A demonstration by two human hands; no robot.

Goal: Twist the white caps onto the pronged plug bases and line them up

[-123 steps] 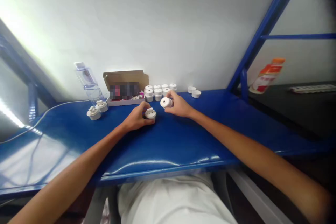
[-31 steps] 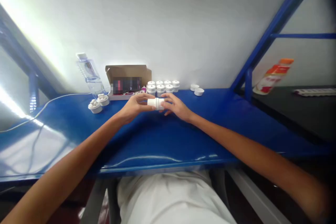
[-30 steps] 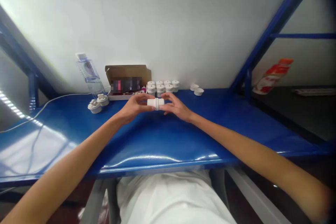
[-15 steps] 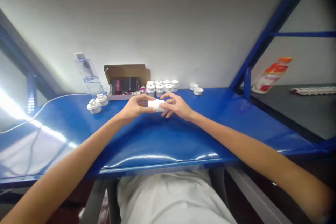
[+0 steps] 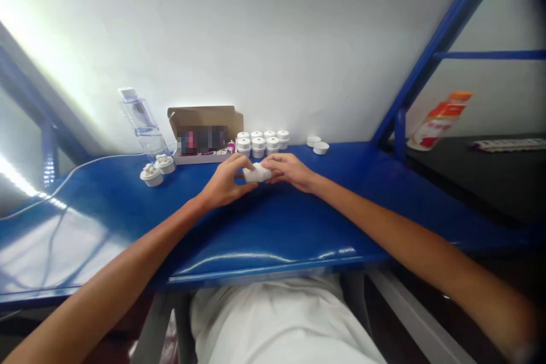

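Observation:
A small white round plastic piece [image 5: 257, 173] is held on its side just above the blue tabletop. My left hand [image 5: 228, 179] grips its left end between thumb and fingers. On its right end, the fingers of my right hand [image 5: 290, 170] are closed, hiding part of it. Right behind my hands stand several white round lidded pieces [image 5: 257, 143] in two rows, each with a small dark hole on top. Two white caps [image 5: 321, 148] lie farther right near the wall.
An open cardboard box [image 5: 205, 158] stands against the wall, beside a tilted clear bottle [image 5: 147, 131]. Two white cups with loose parts [image 5: 152, 175] sit at the left, near a white cable [image 5: 106, 154]. Blue frame posts [image 5: 401, 131] and an orange-capped bottle [image 5: 439, 122] are at the right.
The white piece has tilted a little and shifted slightly right in my hands. My right fingers have closed in more around its right end.

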